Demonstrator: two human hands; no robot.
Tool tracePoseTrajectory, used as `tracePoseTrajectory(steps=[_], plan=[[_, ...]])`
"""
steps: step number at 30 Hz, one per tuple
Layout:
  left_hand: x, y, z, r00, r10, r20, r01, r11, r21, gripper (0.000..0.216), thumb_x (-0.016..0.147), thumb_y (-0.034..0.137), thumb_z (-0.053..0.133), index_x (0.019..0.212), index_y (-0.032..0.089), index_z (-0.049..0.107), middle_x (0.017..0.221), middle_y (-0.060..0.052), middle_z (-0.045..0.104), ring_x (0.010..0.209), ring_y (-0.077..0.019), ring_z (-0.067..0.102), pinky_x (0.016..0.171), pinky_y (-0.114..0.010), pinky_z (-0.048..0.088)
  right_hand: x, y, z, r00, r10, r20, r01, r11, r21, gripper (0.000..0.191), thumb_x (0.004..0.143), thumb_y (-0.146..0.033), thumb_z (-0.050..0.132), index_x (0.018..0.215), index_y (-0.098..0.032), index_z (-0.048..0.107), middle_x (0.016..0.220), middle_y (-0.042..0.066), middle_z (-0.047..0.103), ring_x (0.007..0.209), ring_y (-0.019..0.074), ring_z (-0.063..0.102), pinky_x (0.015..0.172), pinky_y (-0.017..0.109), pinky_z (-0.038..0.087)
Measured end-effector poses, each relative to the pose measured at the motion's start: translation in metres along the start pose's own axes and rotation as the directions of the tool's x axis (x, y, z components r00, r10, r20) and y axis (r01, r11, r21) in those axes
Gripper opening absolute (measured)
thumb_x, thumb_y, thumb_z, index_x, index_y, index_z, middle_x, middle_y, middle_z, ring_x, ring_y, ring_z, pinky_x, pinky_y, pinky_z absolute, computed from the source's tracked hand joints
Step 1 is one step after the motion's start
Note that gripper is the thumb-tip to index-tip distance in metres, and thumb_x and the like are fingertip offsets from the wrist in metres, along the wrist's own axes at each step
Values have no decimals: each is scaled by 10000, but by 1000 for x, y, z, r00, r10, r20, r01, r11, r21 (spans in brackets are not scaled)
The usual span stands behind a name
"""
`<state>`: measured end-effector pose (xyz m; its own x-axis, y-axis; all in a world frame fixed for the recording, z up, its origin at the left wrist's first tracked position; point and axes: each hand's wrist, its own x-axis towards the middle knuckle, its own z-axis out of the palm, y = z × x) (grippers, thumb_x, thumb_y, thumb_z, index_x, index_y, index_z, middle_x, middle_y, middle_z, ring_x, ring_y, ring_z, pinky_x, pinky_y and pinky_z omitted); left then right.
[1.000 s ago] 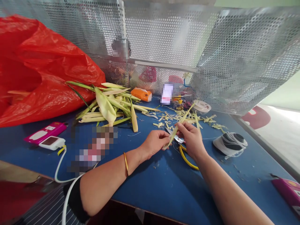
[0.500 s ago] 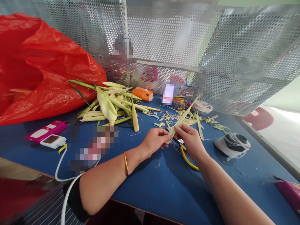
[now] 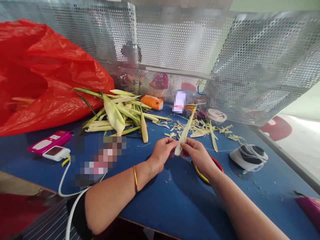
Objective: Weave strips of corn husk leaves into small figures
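Note:
A pale green strip of corn husk (image 3: 186, 130) stands slanted between my hands, its narrow tip pointing up and away. My left hand (image 3: 163, 151) pinches the left side of its wide lower end. On the other side my right hand (image 3: 196, 151) grips the same end with thumb and fingers. Partly hidden under my right hand and wrist lie scissors (image 3: 203, 178) with yellow and red handles. Just beyond the hands are husk scraps (image 3: 178, 126) and a longer loose piece of husk (image 3: 213, 136).
A pile of corn husks (image 3: 115, 115) lies left, before a big red plastic bag (image 3: 57, 73). White thread on a dark spool (image 3: 248, 156) sits right. Tape (image 3: 216, 115), an orange tissue pack (image 3: 152, 102) and a phone (image 3: 179, 101) stand near the perforated metal screen (image 3: 172, 43).
The husk strip has turned more upright, its tip moving left and its broad face showing more. My right hand has shifted slightly left and down, uncovering the red part of the scissors' handles.

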<state>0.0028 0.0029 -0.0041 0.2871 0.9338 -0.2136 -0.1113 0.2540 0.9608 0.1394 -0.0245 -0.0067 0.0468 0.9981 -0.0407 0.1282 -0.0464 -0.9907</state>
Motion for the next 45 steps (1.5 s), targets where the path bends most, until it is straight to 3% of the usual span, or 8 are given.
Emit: tracePoseTrajectory(steps=[4, 13, 20, 25, 30, 37, 41, 45], plan=[[4, 2, -3, 997, 79, -10, -79, 997, 2, 198, 652, 327, 730, 725, 148, 683, 675, 1, 620, 593, -93, 489, 547, -226, 350, -1, 2, 1, 984, 20, 178, -1, 994, -105, 167, 762, -350, 613, 730, -188, 586, 619, -19, 638, 590, 136, 627, 587, 260, 480], [9, -2, -4, 979, 145, -147, -159, 983, -92, 173, 657, 305, 713, 631, 152, 637, 588, 19, 581, 538, -90, 484, 536, -228, 375, -10, -2, 15, 972, 208, 106, -201, 977, -74, 198, 704, -327, 671, 758, -200, 530, 671, -27, 645, 603, 151, 691, 472, 208, 489], [13, 5, -7, 975, 48, -215, -65, 995, -70, 170, 735, 285, 680, 649, 151, 621, 631, -7, 605, 561, -110, 562, 510, -225, 409, -1, 0, -5, 976, -1, -218, 4, 1000, 13, 266, 716, -427, 682, 670, -198, 555, 540, -27, 563, 475, 114, 542, 472, 235, 443], [5, 6, -8, 990, 136, -32, -128, 974, 185, 402, 805, 501, 614, 573, 173, 614, 565, -20, 583, 496, -115, 512, 515, -252, 395, 5, 3, -26, 938, -157, -309, 31, 927, -375, 249, 779, -438, 613, 699, -201, 610, 509, -6, 594, 493, 151, 553, 534, 279, 417], [2, 4, -13, 769, 620, 154, -579, 574, 580, 184, 755, 358, 721, 891, 236, 747, 972, -75, 726, 966, -234, 613, 825, -308, 430, 2, -1, -30, 968, -209, -138, 99, 827, -554, 229, 815, -418, 571, 731, -216, 638, 543, -9, 619, 537, 171, 593, 569, 285, 406], [16, -2, -18, 934, 299, 195, -357, 743, 566, 285, 816, 373, 594, 614, 194, 685, 559, -6, 612, 535, -133, 501, 556, -260, 331, -1, -13, -32, 972, -211, -104, 109, 797, -593, 232, 844, -403, 541, 778, -219, 665, 590, -2, 653, 561, 168, 596, 572, 272, 399], [22, -1, -18, 967, 245, 66, -247, 851, 463, 278, 774, 361, 615, 568, 175, 636, 527, 9, 559, 495, -102, 419, 524, -245, 293, -7, -14, -53, 975, -209, -81, 37, 506, -862, 150, 839, -310, 530, 849, -222, 651, 765, 38, 703, 695, 202, 642, 610, 287, 381], [26, 0, -20, 974, 226, -15, -201, 891, 407, 256, 750, 344, 625, 563, 169, 636, 523, 14, 551, 486, -90, 402, 510, -233, 279, -22, -3, -58, 997, 68, 41, 33, 106, -994, 254, 773, -217, 581, 1017, -164, 628, 982, 134, 691, 846, 266, 664, 623, 308, 368]])
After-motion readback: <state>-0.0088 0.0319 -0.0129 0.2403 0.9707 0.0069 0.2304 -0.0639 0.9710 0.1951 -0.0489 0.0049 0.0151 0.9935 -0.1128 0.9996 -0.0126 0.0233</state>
